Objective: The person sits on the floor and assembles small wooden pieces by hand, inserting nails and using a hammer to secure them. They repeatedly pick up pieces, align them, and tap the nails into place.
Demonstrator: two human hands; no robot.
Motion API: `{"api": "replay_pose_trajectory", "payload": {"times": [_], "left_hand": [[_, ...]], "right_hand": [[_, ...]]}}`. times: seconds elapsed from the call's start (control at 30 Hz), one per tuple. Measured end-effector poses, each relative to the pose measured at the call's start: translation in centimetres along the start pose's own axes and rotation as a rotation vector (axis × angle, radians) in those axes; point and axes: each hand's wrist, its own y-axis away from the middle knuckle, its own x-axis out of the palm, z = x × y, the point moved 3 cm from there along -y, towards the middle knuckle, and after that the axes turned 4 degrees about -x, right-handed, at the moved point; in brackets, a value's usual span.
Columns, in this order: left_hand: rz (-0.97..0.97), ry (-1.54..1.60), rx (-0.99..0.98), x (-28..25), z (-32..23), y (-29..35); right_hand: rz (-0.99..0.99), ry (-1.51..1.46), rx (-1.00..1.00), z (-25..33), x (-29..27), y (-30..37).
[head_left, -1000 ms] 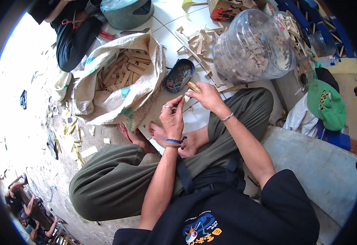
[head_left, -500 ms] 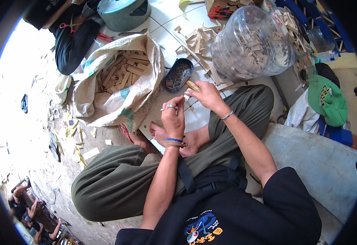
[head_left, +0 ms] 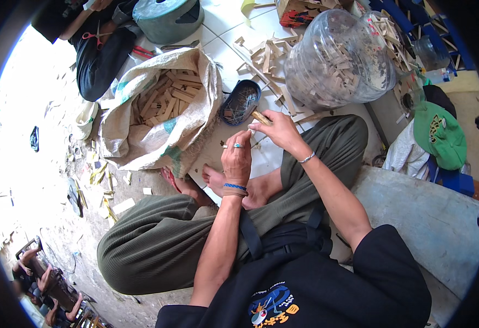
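My left hand (head_left: pixel 236 160) is closed, its fingertips pinched near a small pale piece (head_left: pixel 249 130) that looks like wood. It wears rings, and a short pale stick-like bit (head_left: pixel 224 146) shows beside its fingers. My right hand (head_left: pixel 279 130) is wrapped round a wooden-handled tool (head_left: pixel 261 117), whose far end looks grey and is hard to make out. The right fingertips meet the left ones at the small piece. Just beyond them lies a dark blue dish (head_left: pixel 223 116) with thin nails in it. Left of the dish stands an open woven sack (head_left: pixel 120 131), full of cut wood pieces (head_left: pixel 165 98).
A large clear plastic jar (head_left: pixel 327 60) of small wood pieces lies at the far right, beside loose wooden strips (head_left: pixel 269 57). A green round stool (head_left: pixel 165 22) stands behind the sack. Another person holding red scissors (head_left: pixel 94 36) sits far left. A green cap (head_left: pixel 440 134) rests at right.
My left hand has turned at the wrist, showing more of its back, and shifted slightly right. My right hand keeps the wooden-handled tool, nearly in place.
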Motion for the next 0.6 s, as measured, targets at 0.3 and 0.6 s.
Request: {"api": "replay_pose_trajectory", "payload": {"times": [0.3,0.6], "left_hand": [[-0.043,0.11,-0.131,0.5,0.3,0.5],[0.01,0.108,-0.214,0.7,0.3,0.9]], "right_hand": [[-0.189,-0.112,0.092,-0.1,-3.0,0.3],[-0.487,-0.348,-0.213,3.5,-7.5,4.7]]}}
